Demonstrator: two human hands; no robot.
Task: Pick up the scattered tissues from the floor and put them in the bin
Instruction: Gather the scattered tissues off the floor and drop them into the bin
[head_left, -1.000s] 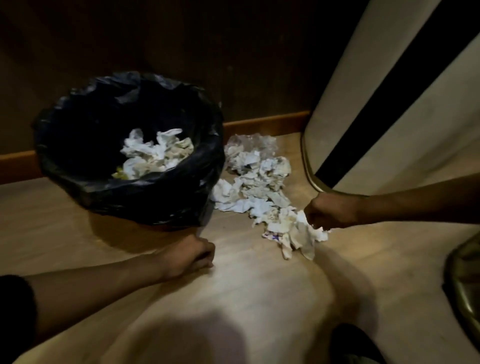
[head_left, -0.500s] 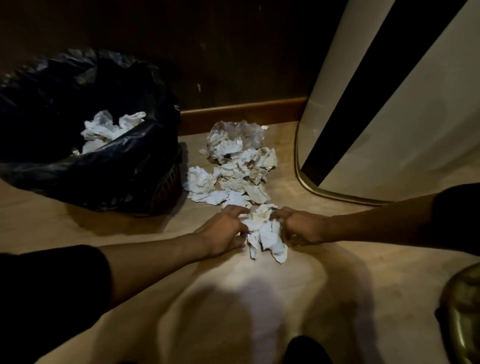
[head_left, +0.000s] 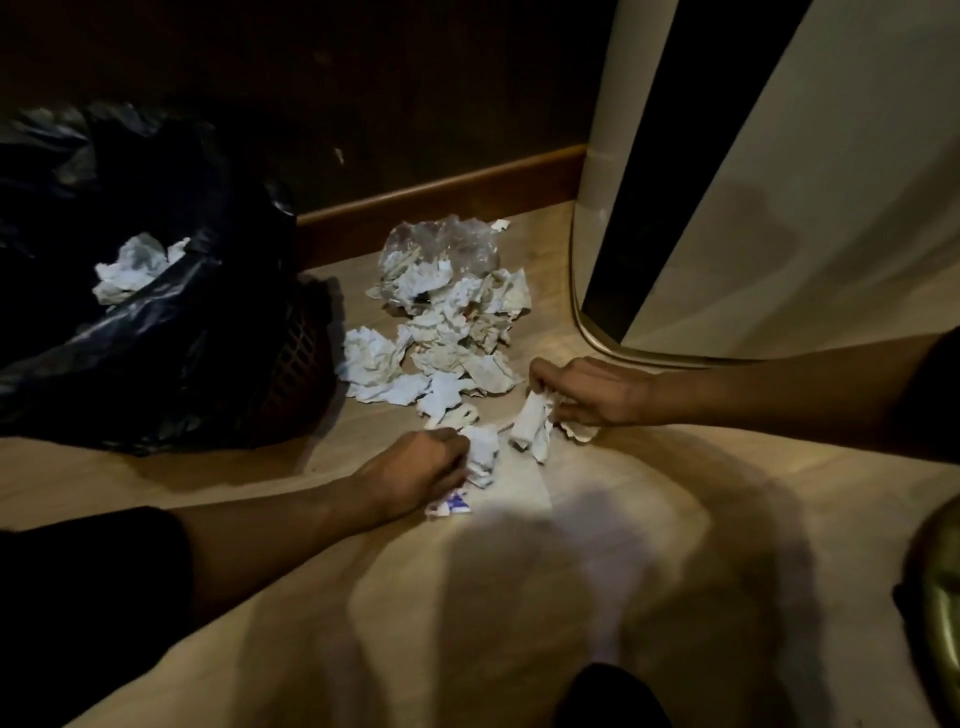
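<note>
One bin (head_left: 171, 332), two hands, one heap of crumpled tissues (head_left: 447, 332), uncountable.

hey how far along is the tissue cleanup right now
Partly done. Some tissues already lie in the bin, visible as a white clump inside its black liner. In hand: the left hand and right hand each grip a crumpled tissue at the near edge. Left: the large pile of tissues on the floor beside the bin.

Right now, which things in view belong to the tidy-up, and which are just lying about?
Job: tissues on the floor, bin, tissue wads in the left hand and right hand.
Just there: mirror, skirting board, clear plastic bag.
</note>
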